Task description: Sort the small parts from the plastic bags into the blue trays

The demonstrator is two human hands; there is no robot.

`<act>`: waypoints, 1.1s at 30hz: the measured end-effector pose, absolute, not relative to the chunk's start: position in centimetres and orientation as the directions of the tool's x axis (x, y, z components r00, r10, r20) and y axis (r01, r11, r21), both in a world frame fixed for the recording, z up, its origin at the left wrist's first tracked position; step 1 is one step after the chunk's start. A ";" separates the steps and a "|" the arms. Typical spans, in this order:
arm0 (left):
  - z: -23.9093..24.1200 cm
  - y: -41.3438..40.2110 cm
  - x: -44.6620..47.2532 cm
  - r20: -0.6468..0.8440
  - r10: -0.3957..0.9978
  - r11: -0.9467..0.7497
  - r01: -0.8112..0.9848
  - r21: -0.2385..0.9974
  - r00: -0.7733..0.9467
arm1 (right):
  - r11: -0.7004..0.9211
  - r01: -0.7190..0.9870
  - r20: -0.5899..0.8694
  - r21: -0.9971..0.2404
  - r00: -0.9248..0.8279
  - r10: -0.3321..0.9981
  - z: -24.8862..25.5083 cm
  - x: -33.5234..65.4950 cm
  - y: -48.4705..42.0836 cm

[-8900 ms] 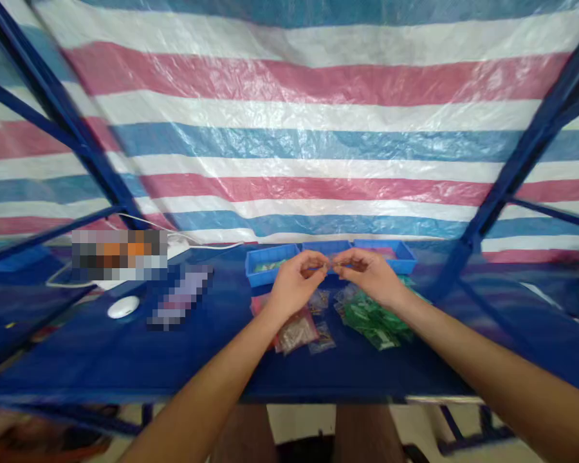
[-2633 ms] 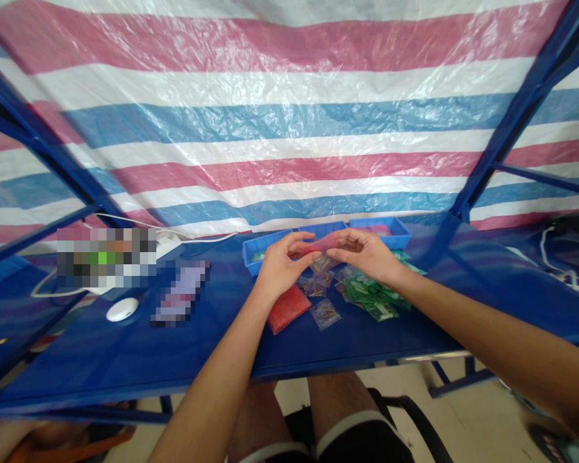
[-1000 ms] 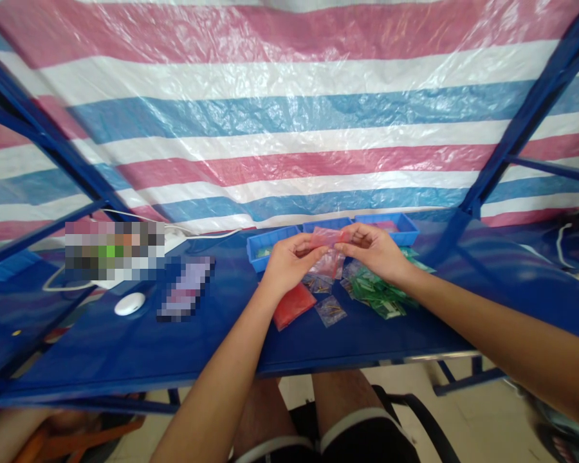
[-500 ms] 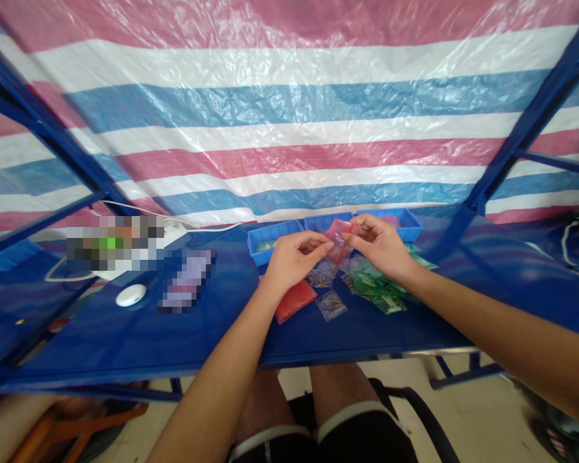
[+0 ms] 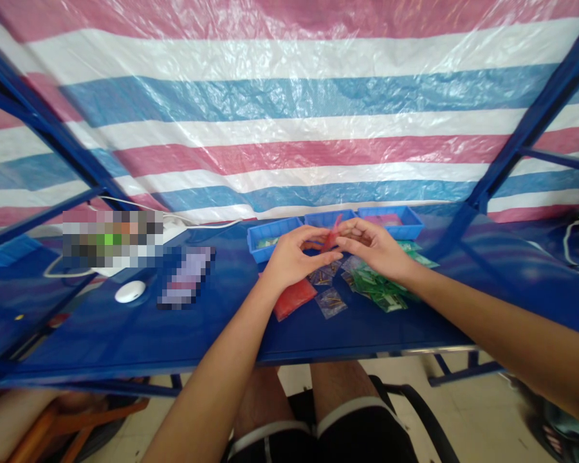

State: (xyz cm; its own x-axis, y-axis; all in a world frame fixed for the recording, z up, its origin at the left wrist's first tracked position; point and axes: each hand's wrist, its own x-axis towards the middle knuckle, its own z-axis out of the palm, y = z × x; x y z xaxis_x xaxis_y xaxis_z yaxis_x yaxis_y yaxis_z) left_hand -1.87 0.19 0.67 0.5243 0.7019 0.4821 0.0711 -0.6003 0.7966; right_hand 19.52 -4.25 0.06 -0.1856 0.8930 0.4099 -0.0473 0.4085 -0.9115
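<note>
A small translucent red plastic bag (image 5: 332,236) is held up between my hands, seen nearly edge-on. My right hand (image 5: 372,247) pinches its right side between thumb and fingers. From the left, my left hand (image 5: 296,257) curls around the bag with its fingers behind and thumb in front. Below the hands lie clear bags of small brass-coloured parts (image 5: 331,302). A pile of green bags (image 5: 383,289) is under my right hand, and red bags (image 5: 294,298) lie by my left wrist.
Three blue bins line the back: a left bin (image 5: 258,247), a middle bin (image 5: 313,222) and a right bin (image 5: 416,225) with pink-red contents. On the left are a white oval case (image 5: 130,292), a blurred phone-shaped object (image 5: 186,276) and a white cable (image 5: 215,225). A striped sheet (image 5: 289,154) hangs behind.
The red bag has turned from facing me to nearly edge-on. My left fingers have spread from a pinch to curl around its left side, while my right hand keeps its hold.
</note>
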 end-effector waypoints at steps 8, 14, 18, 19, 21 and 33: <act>0.7 1.3 -2.4 0.455 0.812 -0.519 0.096 0.849 0.366 | 0.430 -0.026 0.431 -0.902 -0.057 0.901 -0.4 19.8 -3.5; 1.3 0.5 -2.1 0.368 0.810 -0.429 0.035 0.902 0.457 | 0.397 0.072 0.390 -0.915 -0.092 0.916 -0.8 20.1 -3.0; 0.8 1.0 -2.2 0.360 0.807 -0.389 -0.037 0.920 0.467 | 0.343 0.011 0.335 -0.939 -0.178 0.925 -0.5 20.0 -3.3; 0.6 1.3 -2.3 0.373 0.819 -0.397 -0.040 0.917 0.436 | 0.330 0.000 0.326 -0.944 -0.152 0.933 -0.5 20.0 -3.3; 0.3 1.9 -2.6 0.410 0.836 -0.442 0.006 0.897 0.364 | 0.309 -0.016 0.309 -0.951 -0.090 0.947 -0.5 20.0 -3.2; 1.2 -0.2 -1.8 0.431 0.738 -0.584 0.172 0.793 0.520 | 0.331 -0.076 0.339 -0.941 -0.215 0.916 0.2 19.3 -4.2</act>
State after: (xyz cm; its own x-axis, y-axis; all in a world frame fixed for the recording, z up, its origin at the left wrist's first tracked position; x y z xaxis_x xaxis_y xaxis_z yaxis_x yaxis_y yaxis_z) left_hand -1.77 -0.15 1.22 0.5197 0.7378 0.4308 0.1723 -0.5844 0.7930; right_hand 19.35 -4.16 0.16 -0.2149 0.9158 0.3394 -0.0760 0.3308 -0.9406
